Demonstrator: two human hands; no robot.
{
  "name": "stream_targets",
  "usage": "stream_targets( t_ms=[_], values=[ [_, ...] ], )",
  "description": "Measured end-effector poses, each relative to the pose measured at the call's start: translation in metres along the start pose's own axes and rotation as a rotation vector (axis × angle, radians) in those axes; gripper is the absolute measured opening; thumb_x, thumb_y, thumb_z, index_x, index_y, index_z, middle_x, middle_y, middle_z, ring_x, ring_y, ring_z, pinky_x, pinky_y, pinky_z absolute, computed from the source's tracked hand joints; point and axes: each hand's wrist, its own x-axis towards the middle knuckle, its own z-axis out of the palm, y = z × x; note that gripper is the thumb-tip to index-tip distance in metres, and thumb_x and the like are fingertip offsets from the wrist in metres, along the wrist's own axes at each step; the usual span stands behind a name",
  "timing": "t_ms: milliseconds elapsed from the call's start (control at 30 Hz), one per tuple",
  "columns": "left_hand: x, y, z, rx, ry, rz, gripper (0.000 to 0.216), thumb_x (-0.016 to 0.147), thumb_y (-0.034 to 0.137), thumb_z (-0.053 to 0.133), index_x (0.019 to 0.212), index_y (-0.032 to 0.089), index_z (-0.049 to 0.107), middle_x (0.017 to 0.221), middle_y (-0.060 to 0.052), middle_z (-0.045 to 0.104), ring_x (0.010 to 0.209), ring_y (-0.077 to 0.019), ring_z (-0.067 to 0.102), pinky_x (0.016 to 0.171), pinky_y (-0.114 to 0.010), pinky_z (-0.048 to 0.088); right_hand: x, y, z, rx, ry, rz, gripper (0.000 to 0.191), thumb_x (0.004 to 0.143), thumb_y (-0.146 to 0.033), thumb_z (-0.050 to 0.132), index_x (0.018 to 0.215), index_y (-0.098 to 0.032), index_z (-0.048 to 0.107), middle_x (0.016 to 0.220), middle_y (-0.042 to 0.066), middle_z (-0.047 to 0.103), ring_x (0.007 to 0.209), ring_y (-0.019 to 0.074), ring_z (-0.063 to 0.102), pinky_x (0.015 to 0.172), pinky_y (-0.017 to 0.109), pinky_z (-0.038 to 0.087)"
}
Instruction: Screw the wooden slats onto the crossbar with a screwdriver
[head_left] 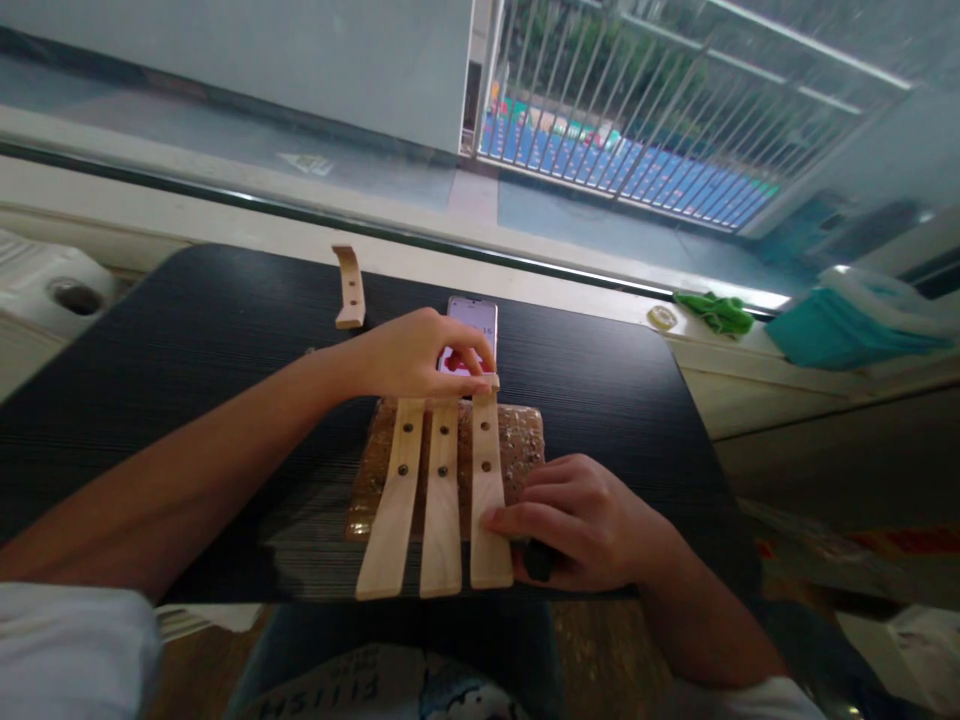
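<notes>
Three pale wooden slats [441,495] lie side by side on a brown block [525,440] near the front edge of the black table [187,350]. Each slat shows dark screw holes. My left hand [416,352] reaches across and its fingers pinch the far end of the right slat. My right hand [581,520] rests against the near right side of that slat, fingers curled round a small dark object I cannot name. A phone [474,318] with a lit screen lies just beyond my left hand.
A single curved wooden piece [349,288] lies apart at the table's far side. A window sill behind holds a green cloth [716,312] and a teal bag [840,325]. A white appliance [52,290] stands at the left.
</notes>
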Motion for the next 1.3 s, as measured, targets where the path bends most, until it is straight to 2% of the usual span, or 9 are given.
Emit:
stream_targets(
  t_ms=[300, 567, 767, 867, 1067, 1300],
  values=[
    [0.0, -0.002, 0.0, -0.021, -0.037, -0.026, 0.02, 0.078, 0.042, 0.067, 0.087, 0.027, 0.076, 0.082, -0.003, 0.075, 0.075, -0.021, 0.069, 0.063, -0.03, 0.053, 0.002, -0.001, 0.0, -0.022, -0.065, 0.004, 0.023, 0.092, -0.027, 0.047, 0.096, -0.01, 0.062, 0.062, 0.002, 0.064, 0.052, 0.0134, 0.053, 0.048, 0.028, 0.035],
    [0.0, -0.004, 0.0, -0.014, -0.045, -0.022, 0.02, 0.078, 0.042, 0.067, 0.086, 0.026, 0.076, 0.08, -0.002, 0.075, 0.066, -0.0176, 0.067, 0.058, -0.027, 0.05, 0.001, -0.002, -0.001, -0.019, -0.101, 0.037, 0.021, 0.091, -0.029, 0.049, 0.094, -0.013, 0.063, 0.062, 0.001, 0.064, 0.054, 0.0131, 0.053, 0.049, 0.027, 0.034],
    [-0.001, 0.005, -0.008, 0.02, -0.166, -0.07, 0.028, 0.085, 0.04, 0.061, 0.098, 0.02, 0.075, 0.092, -0.005, 0.075, 0.076, -0.0154, 0.066, 0.067, -0.023, 0.048, 0.002, -0.002, -0.003, -0.015, -0.135, 0.06, 0.021, 0.091, -0.031, 0.051, 0.09, -0.013, 0.062, 0.061, 0.001, 0.064, 0.053, 0.0127, 0.054, 0.049, 0.027, 0.034],
    [0.0, 0.007, -0.011, 0.032, -0.183, -0.073, 0.028, 0.084, 0.039, 0.061, 0.1, 0.02, 0.075, 0.092, -0.004, 0.075, 0.074, -0.0143, 0.064, 0.065, -0.022, 0.046, 0.002, -0.001, -0.002, 0.004, -0.125, 0.061, 0.025, 0.092, -0.035, 0.051, 0.089, -0.013, 0.061, 0.06, 0.001, 0.063, 0.052, 0.0117, 0.053, 0.048, 0.026, 0.032],
    [0.001, 0.006, -0.011, 0.008, -0.207, -0.105, 0.03, 0.084, 0.039, 0.061, 0.1, 0.018, 0.075, 0.094, -0.006, 0.074, 0.076, -0.0172, 0.065, 0.068, -0.026, 0.047, 0.004, -0.002, 0.004, 0.089, -0.005, 0.057, 0.046, 0.086, -0.058, 0.054, 0.084, -0.012, 0.059, 0.056, -0.002, 0.058, 0.048, 0.0099, 0.05, 0.044, 0.026, 0.03],
    [0.002, 0.005, -0.01, 0.003, -0.212, -0.092, 0.028, 0.085, 0.039, 0.061, 0.1, 0.02, 0.076, 0.093, -0.006, 0.074, 0.078, -0.0176, 0.065, 0.071, -0.025, 0.047, 0.004, 0.0, 0.007, 0.124, 0.001, 0.074, 0.043, 0.082, -0.056, 0.061, 0.078, -0.013, 0.059, 0.055, -0.004, 0.056, 0.048, 0.0089, 0.048, 0.042, 0.026, 0.028]
  ],
)
